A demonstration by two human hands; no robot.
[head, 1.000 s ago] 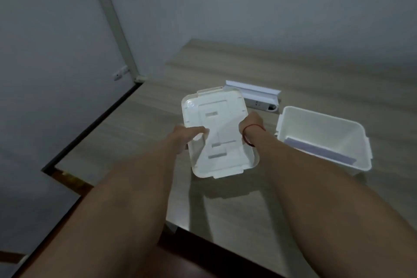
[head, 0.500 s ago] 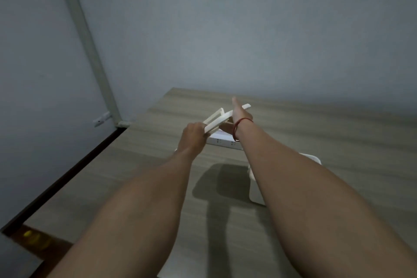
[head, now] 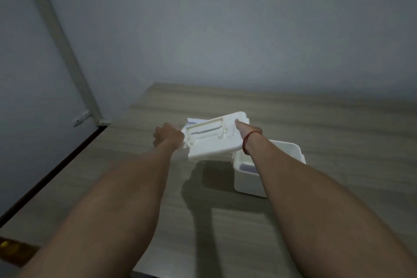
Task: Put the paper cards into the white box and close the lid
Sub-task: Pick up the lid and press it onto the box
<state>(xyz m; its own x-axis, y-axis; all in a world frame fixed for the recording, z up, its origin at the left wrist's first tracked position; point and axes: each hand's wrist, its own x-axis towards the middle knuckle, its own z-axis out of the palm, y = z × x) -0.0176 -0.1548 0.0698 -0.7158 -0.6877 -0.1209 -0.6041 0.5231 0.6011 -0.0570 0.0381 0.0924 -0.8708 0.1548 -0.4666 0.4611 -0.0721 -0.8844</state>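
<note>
Dim, soft-focus picture; arms cast shadows on the table (head: 316, 119).

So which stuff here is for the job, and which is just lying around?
For the job:
- white lid, held in the air by left hand and right hand
- open white box
- card inside the box

Just lying around:
- white object behind the lid
- wooden table
</note>
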